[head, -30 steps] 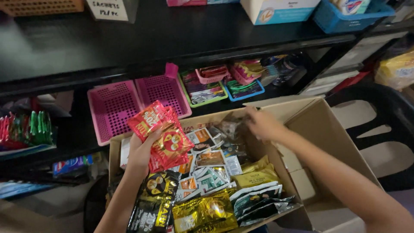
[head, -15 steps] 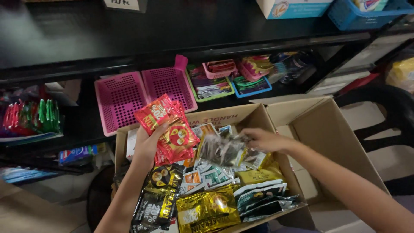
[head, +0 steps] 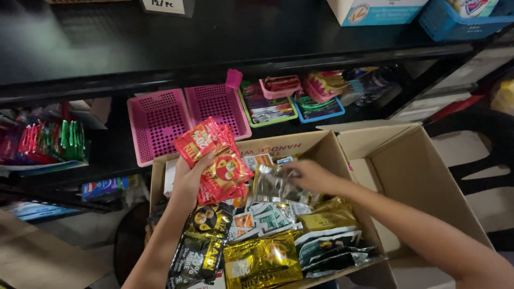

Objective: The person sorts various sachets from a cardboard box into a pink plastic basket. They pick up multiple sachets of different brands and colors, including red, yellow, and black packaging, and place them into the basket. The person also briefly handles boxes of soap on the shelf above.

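Observation:
My left hand (head: 188, 181) holds a fanned stack of red sachets (head: 214, 160) above the left side of an open cardboard box (head: 316, 144). My right hand (head: 309, 176) reaches in from the right and grips a bunch of silvery-grey sachets (head: 274, 184), lifted just over the box's middle and close beside the red stack. Inside the box lie many more sachets: black ones (head: 199, 246) at the front left, gold ones (head: 262, 262) at the front, dark green ones (head: 329, 249) at the right, and small white and orange ones (head: 257, 217) in the centre.
Behind the box a black shelf (head: 214, 48) carries two pink perforated baskets (head: 184, 115), small trays of sachets (head: 267, 104) and red and green packets (head: 45, 142) at the left. A blue basket (head: 455, 21) sits top right. The box's flap (head: 412, 176) opens rightward.
My right hand drew the silvery-grey sachets out of the box's back and carried them left toward the red stack. My left hand kept the red sachets nearly still.

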